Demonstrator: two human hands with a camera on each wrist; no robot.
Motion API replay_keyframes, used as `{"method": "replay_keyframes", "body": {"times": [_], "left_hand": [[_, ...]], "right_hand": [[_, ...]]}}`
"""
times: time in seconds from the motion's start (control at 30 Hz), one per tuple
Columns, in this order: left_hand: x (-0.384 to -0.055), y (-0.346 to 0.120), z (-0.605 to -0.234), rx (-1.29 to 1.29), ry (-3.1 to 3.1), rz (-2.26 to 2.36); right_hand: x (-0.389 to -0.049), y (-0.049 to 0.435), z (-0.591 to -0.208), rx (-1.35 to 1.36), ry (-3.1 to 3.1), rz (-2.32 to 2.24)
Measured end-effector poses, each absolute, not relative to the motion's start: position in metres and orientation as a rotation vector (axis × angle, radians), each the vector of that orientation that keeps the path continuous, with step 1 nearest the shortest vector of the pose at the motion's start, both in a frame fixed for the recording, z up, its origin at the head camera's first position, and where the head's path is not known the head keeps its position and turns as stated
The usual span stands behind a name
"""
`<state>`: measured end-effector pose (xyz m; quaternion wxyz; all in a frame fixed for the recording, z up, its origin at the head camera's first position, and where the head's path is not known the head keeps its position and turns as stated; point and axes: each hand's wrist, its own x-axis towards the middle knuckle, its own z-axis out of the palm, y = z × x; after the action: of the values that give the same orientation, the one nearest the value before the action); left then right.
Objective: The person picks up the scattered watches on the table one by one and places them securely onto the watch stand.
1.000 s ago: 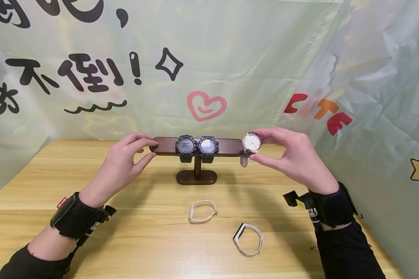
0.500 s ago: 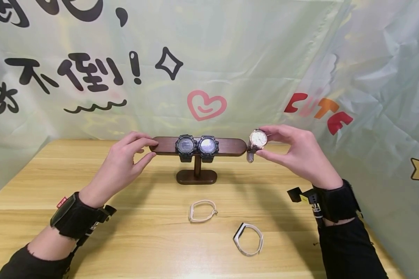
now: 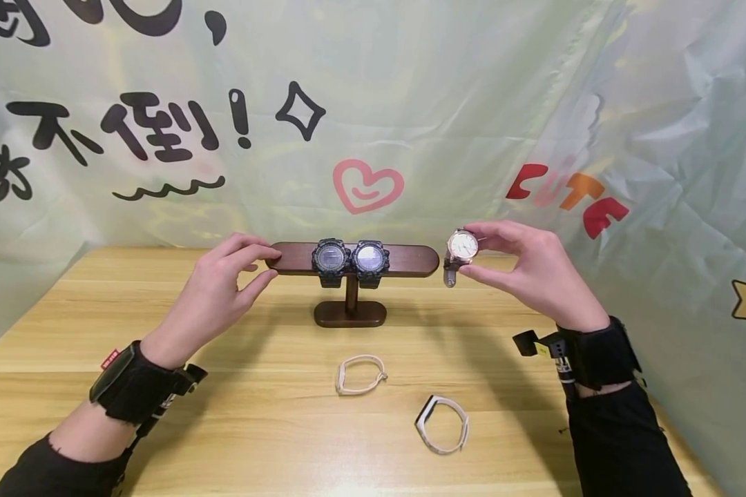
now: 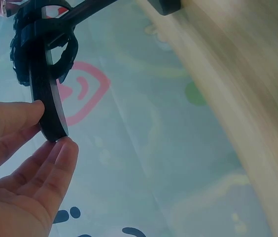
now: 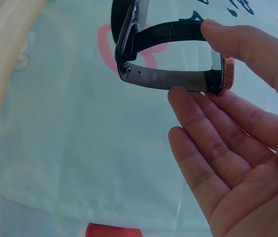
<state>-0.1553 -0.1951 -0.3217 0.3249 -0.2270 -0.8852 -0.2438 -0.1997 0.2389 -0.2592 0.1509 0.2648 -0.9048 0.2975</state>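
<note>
My left hand (image 3: 230, 276) pinches the left end of a dark wooden watch stand (image 3: 410, 260) between thumb and fingers; the left wrist view shows its fingertips (image 4: 66, 148) at the bar's end. Two black digital watches, a left one (image 3: 331, 259) and a right one (image 3: 369, 258), sit side by side on the bar. My right hand (image 3: 528, 269) holds a wristwatch (image 3: 463, 246) with a white dial and rose-gold case, just off the bar's right end. In the right wrist view its dark strap (image 5: 168, 79) is buckled into a loop, pinched near the case.
On the wooden table (image 3: 255, 428) in front of the stand lie a pale fitness band (image 3: 360, 375) and a white band with a black face (image 3: 441, 424). A printed cloth (image 3: 460, 124) hangs behind and along the right side.
My right hand has moved right and slightly up with the wristwatch, from overlapping the bar's right end to beside it, slowing lately. My left hand and the stand have stayed in place.
</note>
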Motion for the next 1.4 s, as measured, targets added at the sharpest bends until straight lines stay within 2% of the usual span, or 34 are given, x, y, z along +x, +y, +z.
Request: {"method": "replay_keyframes", "body": {"times": [1.4], "left_hand": [[-0.155, -0.195, -0.322, -0.608, -2.31, -0.639]], "right_hand": [[-0.227, 0.22, -0.294, 0.901, -2.668, 0.901]]}}
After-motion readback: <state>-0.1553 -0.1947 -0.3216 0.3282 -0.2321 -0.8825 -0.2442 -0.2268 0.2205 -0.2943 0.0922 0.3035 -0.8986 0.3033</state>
